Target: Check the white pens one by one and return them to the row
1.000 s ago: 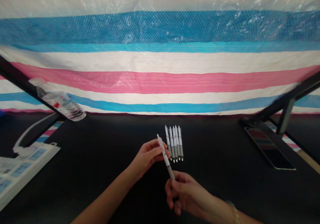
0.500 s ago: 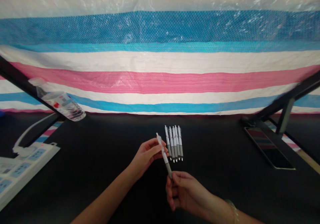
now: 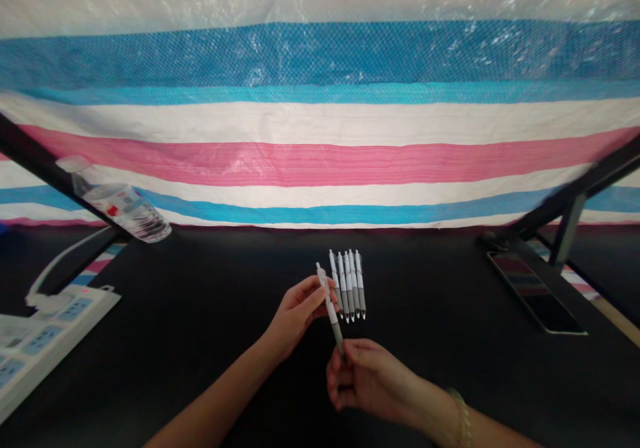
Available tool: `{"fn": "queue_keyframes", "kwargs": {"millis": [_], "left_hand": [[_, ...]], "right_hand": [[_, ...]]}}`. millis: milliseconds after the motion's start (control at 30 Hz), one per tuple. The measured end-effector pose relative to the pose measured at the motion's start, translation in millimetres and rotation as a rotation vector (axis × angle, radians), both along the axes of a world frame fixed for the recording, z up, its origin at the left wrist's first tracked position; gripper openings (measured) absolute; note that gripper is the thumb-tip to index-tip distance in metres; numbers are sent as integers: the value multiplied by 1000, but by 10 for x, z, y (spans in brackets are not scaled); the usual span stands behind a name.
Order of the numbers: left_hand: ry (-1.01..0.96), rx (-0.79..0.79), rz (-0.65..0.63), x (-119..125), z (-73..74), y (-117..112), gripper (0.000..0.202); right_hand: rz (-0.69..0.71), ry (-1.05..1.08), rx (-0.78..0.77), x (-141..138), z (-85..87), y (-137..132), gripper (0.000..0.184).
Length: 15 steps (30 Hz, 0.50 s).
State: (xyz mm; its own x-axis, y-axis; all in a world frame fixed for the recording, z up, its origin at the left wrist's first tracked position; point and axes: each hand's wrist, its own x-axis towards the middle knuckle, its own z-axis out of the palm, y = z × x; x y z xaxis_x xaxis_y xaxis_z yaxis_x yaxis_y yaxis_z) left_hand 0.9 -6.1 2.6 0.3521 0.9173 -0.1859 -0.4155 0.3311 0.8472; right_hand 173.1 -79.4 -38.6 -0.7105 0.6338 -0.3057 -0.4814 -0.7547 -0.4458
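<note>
A white pen (image 3: 331, 310) with a grey grip is held at a slant between my two hands, its clip end pointing up and away. My left hand (image 3: 303, 309) pinches its upper barrel near the clip. The fingertips of my right hand (image 3: 367, 375) close around the lower grey end, hiding the tip. Just beyond, several matching pens (image 3: 351, 285) lie side by side in a row on the black table (image 3: 240, 268), their clear tips toward me. My left fingertips overlap the leftmost of that row in view; whether they touch it I cannot tell.
A power strip (image 3: 60, 335) with a white plug and cable lies on the left. Behind it a clear plastic bottle (image 3: 127, 209) leans near a black frame bar. At right rests a dark phone (image 3: 535, 291). A striped plastic sheet (image 3: 320, 161) hangs at the back.
The held pen and both hands have shifted very slightly, with the pen's upper end a bit to the right. Both hands keep their hold, and the row of pens stays as it was.
</note>
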Motion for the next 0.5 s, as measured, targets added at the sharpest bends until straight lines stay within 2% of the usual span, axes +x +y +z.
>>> {"fn": "queue_keyframes", "kwargs": {"millis": [67,167,200,367,500], "left_hand": [[100,32,38,-7,16,-6,39],[228,109,55,-9,52,-20,68],[254,132,50,-7,61,-25,71],[300,130,55,10,55,-30,50],[278,125,72,7,51,-23,67]], "right_hand": [[39,-5,-42,17,83,29,42],[62,-2,-65,38,173,58,47],[62,2,-63,43,186,62,46],[69,10,-65,57,186,62,45],[69,7,-71,59,191,63,43]]}}
